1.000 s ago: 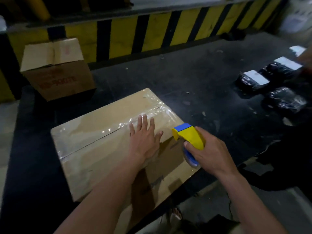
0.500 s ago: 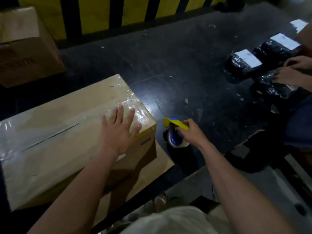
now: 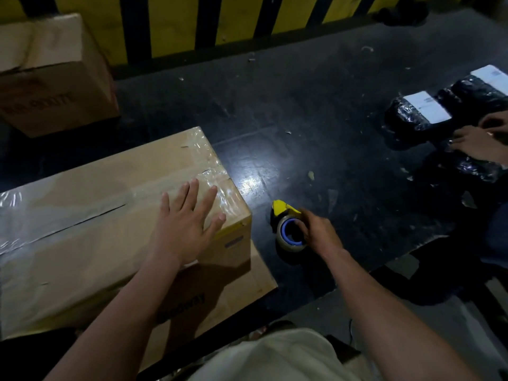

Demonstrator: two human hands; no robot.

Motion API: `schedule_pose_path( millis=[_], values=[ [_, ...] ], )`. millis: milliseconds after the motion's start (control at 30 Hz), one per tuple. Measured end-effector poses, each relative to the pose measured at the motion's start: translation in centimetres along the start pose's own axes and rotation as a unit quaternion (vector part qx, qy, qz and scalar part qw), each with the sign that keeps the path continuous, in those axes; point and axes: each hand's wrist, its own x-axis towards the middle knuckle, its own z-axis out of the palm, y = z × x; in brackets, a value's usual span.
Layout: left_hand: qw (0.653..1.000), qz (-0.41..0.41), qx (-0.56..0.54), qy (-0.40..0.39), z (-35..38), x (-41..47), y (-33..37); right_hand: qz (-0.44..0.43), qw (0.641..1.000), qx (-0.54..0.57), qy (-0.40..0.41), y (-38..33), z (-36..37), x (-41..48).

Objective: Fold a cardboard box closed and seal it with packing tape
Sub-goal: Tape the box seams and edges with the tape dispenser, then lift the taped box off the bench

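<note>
The left hand (image 3: 187, 229) lies flat with fingers straight and spread, pressing the taped top of the cardboard box (image 3: 82, 215) near its right end. The right hand (image 3: 319, 232) curls its fingers round the tape dispenser (image 3: 288, 232). The dispenser sits on the dark table (image 3: 302, 119), just right of the box.

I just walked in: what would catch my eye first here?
A large cardboard box sits at the left, top glossy with clear tape, the left hand flat on it. Just right of it, the right hand grips a yellow tape dispenser on the dark table. Behind runs a yellow-and-black striped barrier.
</note>
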Motion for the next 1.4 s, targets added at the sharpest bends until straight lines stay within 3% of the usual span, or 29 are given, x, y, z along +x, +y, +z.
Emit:
schedule_pose_path(
  millis=[367,467,600,700,867,1000,1200,1400],
  values=[
    [1.000,0.004,-0.017,0.000,-0.3,-0.7,-0.5,-0.011,1.000,-0.005,0.020,-2.4,-1.5,-0.5],
    [0.994,-0.007,-0.105,0.016,-1.5,-1.6,-0.4,-0.059,0.997,0.007,0.053,-6.3,-2.0,-0.6],
    [0.972,-0.056,-0.209,0.092,-2.2,-4.2,-2.0,-0.116,0.989,0.071,0.060,-13.0,-2.0,-1.3],
    [0.976,-0.089,-0.172,0.100,-1.8,-6.5,-5.2,-0.124,0.989,0.074,0.006,-17.5,-1.0,-1.2],
    [0.965,-0.214,-0.124,0.087,-1.8,-10.3,-11.5,-0.125,0.991,0.012,-0.047,-21.6,1.2,-1.3],
    [0.938,-0.314,-0.113,0.088,-1.8,-13.0,-15.4,-0.102,0.995,-0.015,-0.016,-22.3,1.7,-1.1],
    [0.865,-0.467,-0.171,0.067,-2.4,-14.5,-17.3,-0.109,0.987,0.106,-0.048,-22.3,0.6,0.5],
    [0.804,-0.508,-0.279,0.129,-3.8,-13.8,-18.2,-0.122,0.980,0.143,-0.059,-23.0,0.6,0.8]
  ],
)
